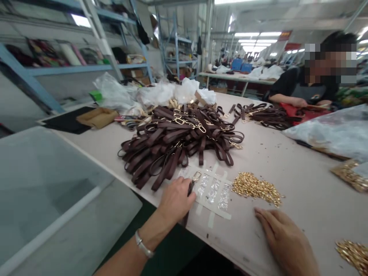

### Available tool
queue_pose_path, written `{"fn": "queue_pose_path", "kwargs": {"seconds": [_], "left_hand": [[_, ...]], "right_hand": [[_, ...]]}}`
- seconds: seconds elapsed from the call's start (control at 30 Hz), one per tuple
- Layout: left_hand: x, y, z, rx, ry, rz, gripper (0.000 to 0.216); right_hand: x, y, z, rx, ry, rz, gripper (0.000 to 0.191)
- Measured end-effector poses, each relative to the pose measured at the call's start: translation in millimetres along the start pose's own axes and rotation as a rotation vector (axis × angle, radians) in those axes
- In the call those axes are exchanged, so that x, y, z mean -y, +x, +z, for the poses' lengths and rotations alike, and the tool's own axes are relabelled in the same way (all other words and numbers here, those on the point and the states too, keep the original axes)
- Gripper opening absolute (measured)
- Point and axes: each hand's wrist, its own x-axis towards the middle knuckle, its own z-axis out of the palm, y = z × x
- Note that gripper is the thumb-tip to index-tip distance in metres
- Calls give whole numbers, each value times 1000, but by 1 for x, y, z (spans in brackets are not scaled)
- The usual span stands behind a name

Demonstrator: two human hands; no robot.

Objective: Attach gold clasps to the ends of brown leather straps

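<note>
My left hand [176, 199] is closed on a dark brown strap with a gold clasp [196, 176] at its tip, right at the near table edge. Just beyond it lies a big pile of brown leather straps [178, 142] with gold hardware. To the right of the hand is a taped-down clear plastic patch [214, 190], then a heap of loose gold clasps [255, 188]. My right hand [284, 239] lies flat on the table with fingers stretched out, holding nothing, a little short of the clasp heap.
A person in black [304, 86] works across the table at a second strap pile [266, 114]. White plastic bags [161, 94] and a cardboard box [97, 117] sit at the far left. More gold clasps [355, 255] lie at the right; a grey bin [48, 188] stands at my left.
</note>
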Motion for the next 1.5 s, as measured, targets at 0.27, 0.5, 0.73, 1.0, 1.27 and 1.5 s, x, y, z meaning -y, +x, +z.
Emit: {"fn": "queue_pose_path", "kwargs": {"seconds": [0.27,0.5,0.73,1.0,1.27,1.5], "left_hand": [[5,-9,-1,0,-260,15,25],[-9,-22,-4,351,-1174,-230,34],[-34,-44,15,630,-1422,-267,59],[-54,-49,17,501,-1298,-238,37],[-75,-52,29,504,-1455,-49,41],[-82,-50,28,463,-1444,-7,38]], "right_hand": [[-2,3,1,-36,-93,-212,26],[8,8,-8,-22,-45,-247,19],[18,0,-18,-108,282,82,14],[20,-6,-26,-108,458,266,14],[63,-6,-28,-164,1242,653,14],[90,-1,-21,-154,1402,627,9]]}}
